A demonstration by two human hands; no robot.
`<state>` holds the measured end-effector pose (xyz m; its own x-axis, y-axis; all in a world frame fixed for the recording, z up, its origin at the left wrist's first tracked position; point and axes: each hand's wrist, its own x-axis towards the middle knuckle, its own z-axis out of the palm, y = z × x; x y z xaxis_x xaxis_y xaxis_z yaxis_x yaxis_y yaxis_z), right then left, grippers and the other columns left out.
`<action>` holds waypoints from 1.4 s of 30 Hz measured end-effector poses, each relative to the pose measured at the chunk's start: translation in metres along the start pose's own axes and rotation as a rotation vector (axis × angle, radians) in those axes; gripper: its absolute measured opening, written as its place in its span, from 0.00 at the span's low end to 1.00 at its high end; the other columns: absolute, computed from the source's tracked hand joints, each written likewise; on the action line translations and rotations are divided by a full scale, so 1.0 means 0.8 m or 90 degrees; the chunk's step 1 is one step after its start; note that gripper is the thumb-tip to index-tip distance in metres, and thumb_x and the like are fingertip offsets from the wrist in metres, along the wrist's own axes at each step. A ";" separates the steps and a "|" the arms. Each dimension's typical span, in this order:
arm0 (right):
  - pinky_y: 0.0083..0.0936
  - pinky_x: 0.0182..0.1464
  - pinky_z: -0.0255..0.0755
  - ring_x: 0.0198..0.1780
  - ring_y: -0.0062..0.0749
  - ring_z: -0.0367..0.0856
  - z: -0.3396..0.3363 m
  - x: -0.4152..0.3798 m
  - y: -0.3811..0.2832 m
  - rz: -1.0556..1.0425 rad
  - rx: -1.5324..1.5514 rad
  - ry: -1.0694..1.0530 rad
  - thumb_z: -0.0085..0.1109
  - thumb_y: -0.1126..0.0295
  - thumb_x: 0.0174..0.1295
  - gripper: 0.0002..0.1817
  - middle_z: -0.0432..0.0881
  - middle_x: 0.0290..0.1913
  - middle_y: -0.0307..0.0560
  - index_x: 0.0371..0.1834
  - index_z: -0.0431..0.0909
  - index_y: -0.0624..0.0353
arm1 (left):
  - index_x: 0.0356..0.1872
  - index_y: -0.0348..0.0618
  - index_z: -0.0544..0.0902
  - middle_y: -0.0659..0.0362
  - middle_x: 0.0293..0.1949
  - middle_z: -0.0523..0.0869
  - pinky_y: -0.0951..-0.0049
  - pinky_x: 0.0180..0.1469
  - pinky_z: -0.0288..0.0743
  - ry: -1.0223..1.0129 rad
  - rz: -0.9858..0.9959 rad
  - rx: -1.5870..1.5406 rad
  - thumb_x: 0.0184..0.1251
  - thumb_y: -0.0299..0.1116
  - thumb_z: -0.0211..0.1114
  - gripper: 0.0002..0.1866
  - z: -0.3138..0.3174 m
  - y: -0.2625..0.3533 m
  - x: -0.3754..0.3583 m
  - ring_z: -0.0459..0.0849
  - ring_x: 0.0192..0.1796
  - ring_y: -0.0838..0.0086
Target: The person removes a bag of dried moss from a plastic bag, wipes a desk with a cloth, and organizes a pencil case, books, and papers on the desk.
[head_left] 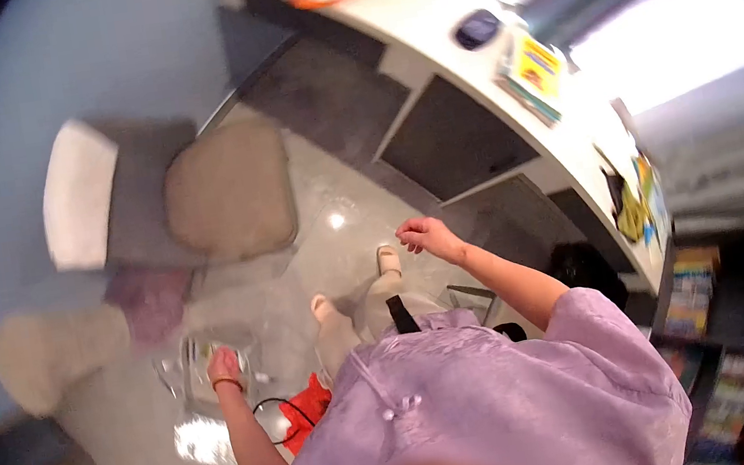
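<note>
Clear stool [205,365] upright, left hand [223,366] touching.

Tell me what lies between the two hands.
In the head view, between left hand and right hand: the person's feet in sandals, on glossy floor.

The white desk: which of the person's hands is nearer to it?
The right hand. It hangs out in front of the white desk, close to its open shelves. The left hand is lower down on the far side of the body, by the red thing on the floor.
</note>
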<state>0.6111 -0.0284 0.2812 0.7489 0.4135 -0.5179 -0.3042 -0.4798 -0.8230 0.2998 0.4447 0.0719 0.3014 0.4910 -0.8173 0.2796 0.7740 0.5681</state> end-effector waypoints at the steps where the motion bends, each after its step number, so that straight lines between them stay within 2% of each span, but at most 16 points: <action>1: 0.19 0.32 0.71 0.29 0.21 0.76 -0.020 -0.011 0.010 -0.003 -0.002 0.018 0.52 0.65 0.57 0.11 0.78 0.30 0.39 0.36 0.77 0.61 | 0.36 0.46 0.77 0.64 0.28 0.80 0.77 0.30 0.71 -0.034 0.009 0.030 0.59 0.32 0.58 0.06 0.046 0.011 -0.008 0.78 0.30 0.77; 4: 0.19 0.31 0.71 0.28 0.21 0.76 -0.071 -0.050 0.039 0.016 0.030 0.145 0.53 0.64 0.56 0.12 0.79 0.29 0.40 0.35 0.77 0.61 | 0.37 0.47 0.77 0.63 0.30 0.80 0.78 0.31 0.71 -0.065 0.017 0.195 0.59 0.33 0.58 0.06 0.149 0.027 -0.028 0.78 0.32 0.76; 7: 0.19 0.30 0.71 0.28 0.21 0.77 -0.145 -0.093 0.096 0.006 0.034 0.289 0.54 0.64 0.55 0.12 0.79 0.28 0.41 0.35 0.78 0.61 | 0.38 0.48 0.77 0.64 0.32 0.80 0.76 0.34 0.71 -0.206 0.043 0.292 0.59 0.35 0.59 0.08 0.256 0.018 -0.038 0.78 0.34 0.77; 14: 0.14 0.28 0.69 0.27 0.14 0.73 -0.343 -0.186 0.230 0.073 0.176 0.573 0.54 0.67 0.55 0.08 0.77 0.26 0.33 0.33 0.78 0.58 | 0.40 0.43 0.76 0.59 0.36 0.81 0.78 0.36 0.74 -0.393 0.052 0.507 0.60 0.36 0.59 0.10 0.562 -0.085 -0.196 0.79 0.35 0.76; 17: 0.16 0.29 0.69 0.27 0.18 0.73 -0.408 -0.221 0.262 0.077 0.170 0.675 0.55 0.67 0.54 0.08 0.76 0.25 0.35 0.33 0.78 0.60 | 0.42 0.41 0.76 0.59 0.38 0.80 0.78 0.38 0.74 -0.540 0.030 0.571 0.62 0.35 0.58 0.11 0.680 -0.150 -0.266 0.80 0.36 0.75; 20: 0.24 0.39 0.70 0.36 0.29 0.74 -0.461 -0.255 0.279 0.076 -0.012 0.794 0.57 0.68 0.52 0.11 0.76 0.33 0.41 0.37 0.76 0.61 | 0.43 0.40 0.76 0.59 0.39 0.80 0.79 0.38 0.74 -0.649 0.028 0.597 0.62 0.34 0.57 0.12 0.780 -0.206 -0.354 0.80 0.37 0.76; 22: 0.32 0.51 0.64 0.50 0.42 0.68 -0.487 -0.275 0.271 0.120 -0.282 0.922 0.62 0.68 0.47 0.20 0.71 0.47 0.47 0.45 0.72 0.56 | 0.43 0.40 0.76 0.59 0.39 0.80 0.77 0.40 0.73 -0.704 0.022 0.624 0.62 0.34 0.57 0.11 0.834 -0.236 -0.408 0.79 0.38 0.75; 27: 0.44 0.60 0.52 0.64 0.52 0.50 -0.560 -0.299 0.274 0.232 -0.440 0.989 0.68 0.61 0.40 0.41 0.53 0.65 0.50 0.61 0.59 0.50 | 0.41 0.41 0.76 0.60 0.38 0.80 0.78 0.41 0.73 -0.822 -0.009 0.714 0.63 0.32 0.56 0.09 0.913 -0.283 -0.477 0.79 0.38 0.75; 31: 0.47 0.61 0.49 0.65 0.53 0.49 -0.654 -0.298 0.311 0.328 -0.499 0.978 0.65 0.53 0.42 0.42 0.52 0.65 0.50 0.63 0.58 0.46 | 0.41 0.41 0.77 0.61 0.39 0.80 0.78 0.40 0.73 -0.876 -0.042 0.749 0.63 0.32 0.56 0.09 0.961 -0.303 -0.485 0.79 0.37 0.76; 33: 0.48 0.61 0.50 0.63 0.53 0.54 -0.691 -0.283 0.370 0.278 -0.333 0.955 0.60 0.45 0.44 0.40 0.54 0.65 0.51 0.63 0.59 0.44 | 0.41 0.41 0.77 0.61 0.39 0.80 0.78 0.40 0.73 -0.895 -0.026 0.776 0.63 0.32 0.56 0.09 0.989 -0.307 -0.494 0.79 0.37 0.77; 35: 0.46 0.56 0.56 0.58 0.50 0.61 -0.669 -0.242 0.333 0.357 -0.412 0.926 0.56 0.43 0.45 0.33 0.62 0.60 0.52 0.55 0.69 0.44 | 0.41 0.41 0.77 0.61 0.39 0.80 0.79 0.40 0.73 -0.916 -0.018 0.762 0.63 0.32 0.55 0.09 1.019 -0.307 -0.500 0.79 0.38 0.78; 36: 0.45 0.51 0.60 0.54 0.46 0.64 -0.660 -0.224 0.274 0.328 -0.345 0.819 0.55 0.46 0.46 0.24 0.68 0.54 0.51 0.43 0.76 0.46 | 0.42 0.40 0.77 0.61 0.40 0.80 0.81 0.39 0.72 -0.936 -0.013 0.734 0.64 0.32 0.55 0.10 1.039 -0.311 -0.505 0.79 0.38 0.78; 37: 0.40 0.38 0.62 0.39 0.44 0.71 -0.644 -0.175 0.246 0.377 -0.287 0.891 0.55 0.48 0.46 0.19 0.76 0.32 0.50 0.30 0.79 0.50 | 0.41 0.40 0.77 0.61 0.40 0.80 0.81 0.39 0.72 -0.946 0.015 0.727 0.64 0.32 0.54 0.09 1.056 -0.312 -0.510 0.79 0.38 0.79; 38: 0.40 0.40 0.62 0.41 0.44 0.70 -0.612 -0.139 0.221 0.361 -0.428 0.789 0.55 0.48 0.44 0.19 0.75 0.36 0.50 0.33 0.79 0.48 | 0.41 0.40 0.77 0.61 0.39 0.80 0.82 0.38 0.72 -0.952 0.034 0.710 0.64 0.32 0.54 0.09 1.073 -0.316 -0.512 0.79 0.37 0.79; 39: 0.40 0.43 0.62 0.44 0.43 0.69 -0.564 -0.107 0.217 0.056 -0.562 1.018 0.57 0.48 0.43 0.19 0.72 0.40 0.47 0.35 0.77 0.44 | 0.41 0.40 0.77 0.61 0.39 0.80 0.82 0.39 0.72 -0.954 0.071 0.708 0.64 0.32 0.54 0.09 1.088 -0.319 -0.517 0.79 0.37 0.79; 42: 0.38 0.48 0.59 0.50 0.40 0.64 -0.531 -0.076 0.181 -0.010 -0.420 0.908 0.65 0.53 0.37 0.23 0.68 0.45 0.39 0.40 0.75 0.39 | 0.41 0.41 0.77 0.62 0.40 0.80 0.82 0.38 0.73 -0.986 0.107 0.707 0.64 0.34 0.55 0.10 1.133 -0.332 -0.536 0.79 0.37 0.79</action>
<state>0.7716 -0.4518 0.2933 0.7822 -0.4388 0.4424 -0.2758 -0.8805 -0.3856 0.9224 -0.3334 0.3582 0.6390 -0.6979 -0.3233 0.3481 -0.1124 0.9307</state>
